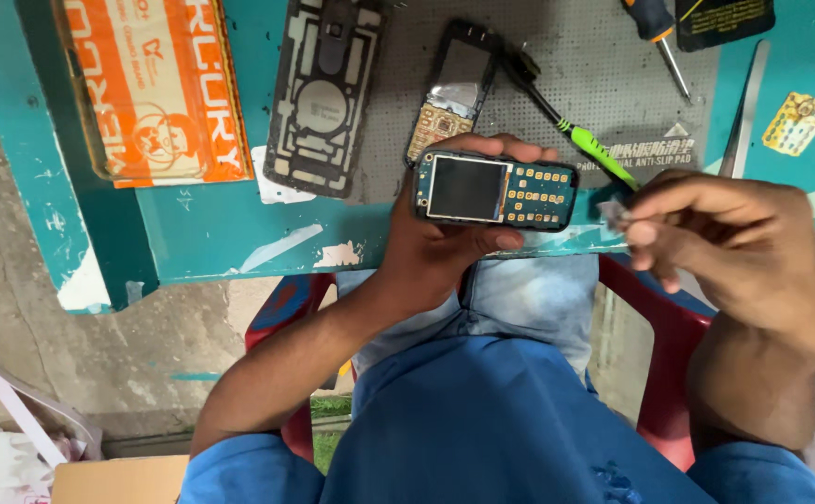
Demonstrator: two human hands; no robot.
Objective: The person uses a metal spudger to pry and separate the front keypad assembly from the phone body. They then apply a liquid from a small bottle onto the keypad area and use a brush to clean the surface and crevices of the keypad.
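Teal paint, chipped in patches, covers the desk [202, 233] where a stripped-down phone is being worked on. The left hand [435, 247] is closed around a bare phone board [496, 189], blue with a small dark screen and rows of gold keypad contacts; the fingers curl over its far edge and the thumb presses the near edge, so the face stays turned up toward the camera and level, apparently for a clear look at it. It is held just above the desk's near edge, over the person's lap.

At 3 o'clock from the board, the right hand [734, 247] is pinched nearly shut, fingertips gripping a small pale scrap [615, 215]; what it is cannot be told. It hovers just beside the board's right end, not touching it.

On the grey anti-slip pad [604, 84] at 12 o'clock lie the parts within easy reach: a dark phone back frame [322, 93], a second phone shell with a gold contact patch [449, 93], and a green-handled tool [585, 140] slanting toward the board. A screwdriver [664, 42] with an orange and black grip sits at 1 o'clock, metal tweezers [742, 112] beside it. An orange cardboard box [151, 89] rests at 10 o'clock. Below, a red plastic chair [655, 345] shows beside blue clothing.
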